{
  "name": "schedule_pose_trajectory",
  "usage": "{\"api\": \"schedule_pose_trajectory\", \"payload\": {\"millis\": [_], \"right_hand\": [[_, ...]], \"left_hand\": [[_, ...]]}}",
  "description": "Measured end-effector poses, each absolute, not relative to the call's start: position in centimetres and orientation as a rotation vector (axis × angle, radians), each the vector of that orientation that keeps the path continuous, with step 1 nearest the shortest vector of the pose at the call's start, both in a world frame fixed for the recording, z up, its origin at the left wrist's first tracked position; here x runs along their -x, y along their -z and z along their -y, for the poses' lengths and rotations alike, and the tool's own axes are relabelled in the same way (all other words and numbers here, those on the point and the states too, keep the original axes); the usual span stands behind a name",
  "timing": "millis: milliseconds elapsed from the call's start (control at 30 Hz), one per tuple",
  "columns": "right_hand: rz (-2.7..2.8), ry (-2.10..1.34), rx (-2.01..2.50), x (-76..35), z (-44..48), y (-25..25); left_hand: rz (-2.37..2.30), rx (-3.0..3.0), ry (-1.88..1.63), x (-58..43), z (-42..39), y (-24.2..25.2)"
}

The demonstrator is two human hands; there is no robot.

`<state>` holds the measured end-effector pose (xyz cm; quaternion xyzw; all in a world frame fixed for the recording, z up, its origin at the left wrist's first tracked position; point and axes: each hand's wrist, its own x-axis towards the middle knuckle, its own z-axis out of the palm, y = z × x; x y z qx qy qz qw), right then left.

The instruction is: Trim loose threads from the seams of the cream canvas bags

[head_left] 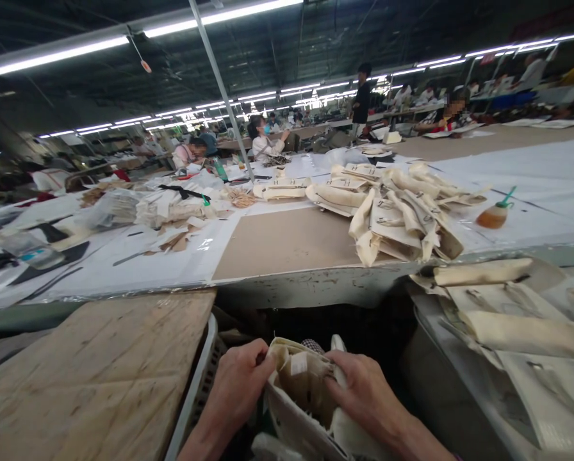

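Just before the worktable [291, 289], the left hand [241, 378] and right hand [366, 390] pinch a cream bag [294, 416] tight — by its rim. On the worktable — a cream heap [393, 218].

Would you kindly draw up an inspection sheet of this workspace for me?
Surface: long table, white covering with a brown sheet near the front edge.
Job's things: cream bag, open at the top, white label inside.
Clutter: heaped cream pieces, amber bottle with a green nozzle; more cream pieces lie at the lower right.
Hands: left hand and right hand grip the bag's rim on opposite sides.
Cables: thin cord hanging near lit ceiling tubes; no other made out.
Surroundings: people at or near other tables.
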<state>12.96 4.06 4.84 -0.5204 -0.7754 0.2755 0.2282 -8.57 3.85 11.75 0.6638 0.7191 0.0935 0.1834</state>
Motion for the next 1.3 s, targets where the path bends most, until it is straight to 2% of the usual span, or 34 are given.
{"api": "schedule_pose_trajectory", "payload": {"millis": [167,267,467,567,700,833,1067,1300], "right_hand": [[2.263,-0.649,1.401,-14.5,-3.2,-10.0],[2.385,-0.575,1.389,-15.3,-2.8,-11.1],[2.404,-0.555,1.486,-14.9,-3.0,-6.1],[2.370,-0.586,1.389,-15.0,-3.0,-4.8],[2.356,-0.597,1.395,-15.1,-3.1,-4.9],[2.345,-0.638,1.385,-14.7,-3.4,-5.2],[2.248,-0.684,1.332,-14.2,-3.4,-5.0],[2.035,-0.849,1.302,-14.5,-3.5,-3.8]], "left_hand": [[-1.872,-1.703,-0.446,9.1,-2.6,-15.0],[-1.805,-1.693,-0.462,8.8,-2.2,-15.2],[-1.920,-1.767,-0.380,7.1,-3.1,-10.9],[-1.800,-1.747,-0.395,7.6,-3.5,-11.2],[-1.320,-1.616,-0.422,10.0,-3.8,-14.0],[-1.444,-1.854,-0.588,10.4,-4.3,-15.3],[-1.475,-2.317,-0.382,6.4,-6.0,-12.5],[-1.305,-2.355,-0.492,6.3,-7.2,-10.5]]}}
